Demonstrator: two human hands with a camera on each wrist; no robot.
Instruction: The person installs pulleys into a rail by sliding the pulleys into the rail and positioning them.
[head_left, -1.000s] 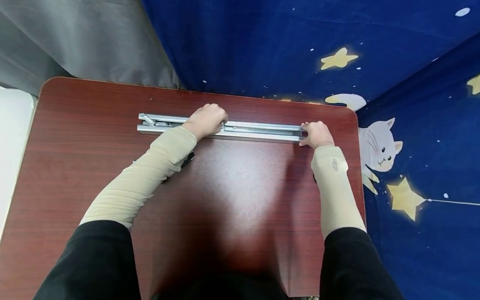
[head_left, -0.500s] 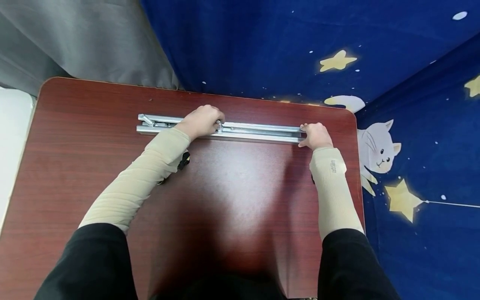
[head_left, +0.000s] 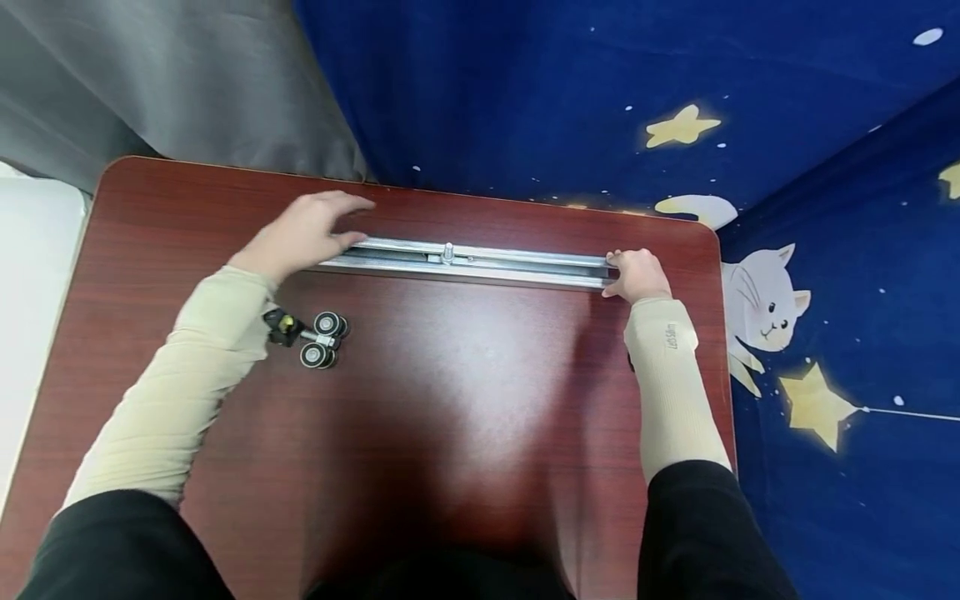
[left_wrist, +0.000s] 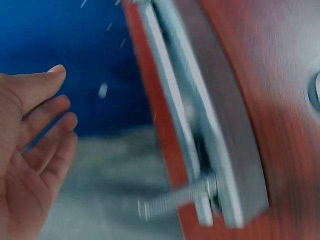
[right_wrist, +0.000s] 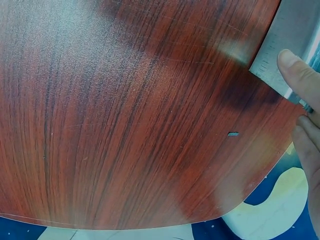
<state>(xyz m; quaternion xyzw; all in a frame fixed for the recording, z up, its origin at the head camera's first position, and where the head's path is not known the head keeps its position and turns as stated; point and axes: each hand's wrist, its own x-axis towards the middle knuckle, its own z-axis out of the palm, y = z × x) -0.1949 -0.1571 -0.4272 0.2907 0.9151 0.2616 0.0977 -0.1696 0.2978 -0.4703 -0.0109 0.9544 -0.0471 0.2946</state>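
Observation:
A silver metal channel rail (head_left: 510, 263) lies along the far side of the table, its slot facing up. My right hand (head_left: 637, 273) grips the rail's right end between thumb and fingers; in the right wrist view the thumb (right_wrist: 300, 72) presses on its side wall. My left hand (head_left: 303, 233) hovers over the rail's left part with loosely spread fingers, and the left wrist view has it apart from the metal. A threaded bolt (head_left: 447, 252) stands up from the slot mid-rail. Another bolt (left_wrist: 175, 197) juts from the left end, blurred in the left wrist view.
A roller trolley (head_left: 322, 340) with several small wheels lies on the red-brown table (head_left: 465, 375), near the left sleeve. A black piece (head_left: 281, 326) shows at that wrist. Grey (head_left: 187, 83) and blue (head_left: 487, 92) curtains hang behind the far edge.
My left hand has let go of the bolt at mid-rail and moved left, its fingers opening. The roller trolley has come into sight. My right hand stays on the rail's end.

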